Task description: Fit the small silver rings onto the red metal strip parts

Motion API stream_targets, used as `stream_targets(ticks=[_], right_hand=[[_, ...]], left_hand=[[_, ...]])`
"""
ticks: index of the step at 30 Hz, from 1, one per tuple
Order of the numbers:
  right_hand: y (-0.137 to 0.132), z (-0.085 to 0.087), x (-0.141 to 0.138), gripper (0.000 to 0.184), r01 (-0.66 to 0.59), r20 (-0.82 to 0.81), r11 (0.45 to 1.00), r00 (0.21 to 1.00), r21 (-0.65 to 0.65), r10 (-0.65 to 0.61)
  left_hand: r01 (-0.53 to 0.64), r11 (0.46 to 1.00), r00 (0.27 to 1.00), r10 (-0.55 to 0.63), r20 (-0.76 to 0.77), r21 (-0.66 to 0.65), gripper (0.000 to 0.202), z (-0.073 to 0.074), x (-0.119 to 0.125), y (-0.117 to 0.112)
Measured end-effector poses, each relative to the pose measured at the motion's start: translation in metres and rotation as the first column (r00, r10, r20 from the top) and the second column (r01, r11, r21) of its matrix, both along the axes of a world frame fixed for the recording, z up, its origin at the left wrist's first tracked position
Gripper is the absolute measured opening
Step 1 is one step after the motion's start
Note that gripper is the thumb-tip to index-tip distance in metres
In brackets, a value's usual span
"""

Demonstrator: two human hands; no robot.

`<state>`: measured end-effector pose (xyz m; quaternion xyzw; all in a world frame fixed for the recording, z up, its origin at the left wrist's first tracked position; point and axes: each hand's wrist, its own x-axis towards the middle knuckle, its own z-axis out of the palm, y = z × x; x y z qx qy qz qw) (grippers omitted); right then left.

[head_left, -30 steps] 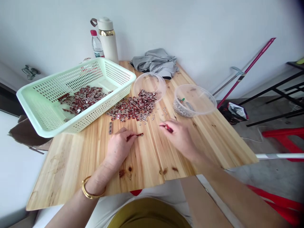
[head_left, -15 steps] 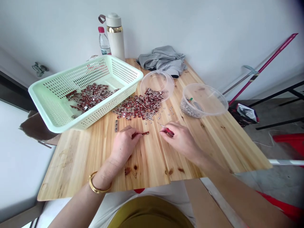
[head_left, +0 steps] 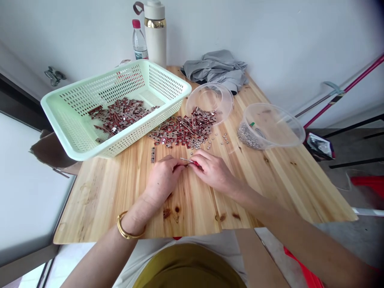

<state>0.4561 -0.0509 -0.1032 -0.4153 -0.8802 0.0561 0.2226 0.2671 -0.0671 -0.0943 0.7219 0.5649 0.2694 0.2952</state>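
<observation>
My left hand (head_left: 163,180) rests on the wooden table (head_left: 255,188), fingers pinched on a small red strip that is mostly hidden between my hands. My right hand (head_left: 211,172) is closed on a thin red-handled tool (head_left: 189,161), its metal tip touching the fingers of my left hand. Just beyond my hands lies a heap of small red strips (head_left: 183,130) with loose silver bits around it. A single strip (head_left: 153,154) lies apart to the left of my left hand.
A pale green basket (head_left: 168,86) holding more red strips sits at the back left. Two clear bowls stand behind the heap: a tipped one (head_left: 210,98) and one (head_left: 271,126) holding silver pieces. Thermos (head_left: 155,30), water bottle (head_left: 139,38) and grey cloth (head_left: 217,70) line the wall.
My right hand has moved left with the tool until it meets my left hand. The left hand has stayed on the strip. The view has shifted downward.
</observation>
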Motion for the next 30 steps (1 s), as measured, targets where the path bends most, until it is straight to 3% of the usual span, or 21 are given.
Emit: stream_targets(ticks=[6,15,20,23,27,30], right_hand=[[-0.003,0.000,-0.005,0.024,-0.014,0.067,0.997,0.998,0.072,0.010],[-0.013,0.002,0.000,0.026,-0.050,-0.018,0.998,0.999,-0.029,0.050],[-0.019,-0.003,-0.005,0.025,-0.006,0.014,1.000,1.000,-0.003,0.006],[-0.020,-0.001,-0.004,0.023,0.006,-0.046,1.000,0.999,0.013,-0.005],[-0.011,0.013,0.021,0.013,0.155,-0.267,0.987,0.951,-0.036,-0.159],[0.001,0.020,0.051,0.010,0.298,-0.233,0.948,0.920,-0.110,-0.316]], left_hand=[[-0.016,1.000,0.996,0.017,-0.091,0.010,0.015,-0.001,0.000,0.000],[-0.049,0.999,0.997,0.050,-0.056,0.013,0.018,-0.001,0.002,-0.001],[-0.006,1.000,0.998,0.006,-0.064,-0.011,0.018,0.002,-0.001,-0.002],[0.008,1.000,0.997,-0.010,-0.075,-0.022,0.018,0.003,-0.001,-0.002],[-0.057,0.998,0.997,0.056,-0.055,-0.020,0.017,0.005,0.001,-0.002],[-0.076,0.996,0.995,0.073,-0.062,-0.041,0.015,0.008,0.002,0.000]])
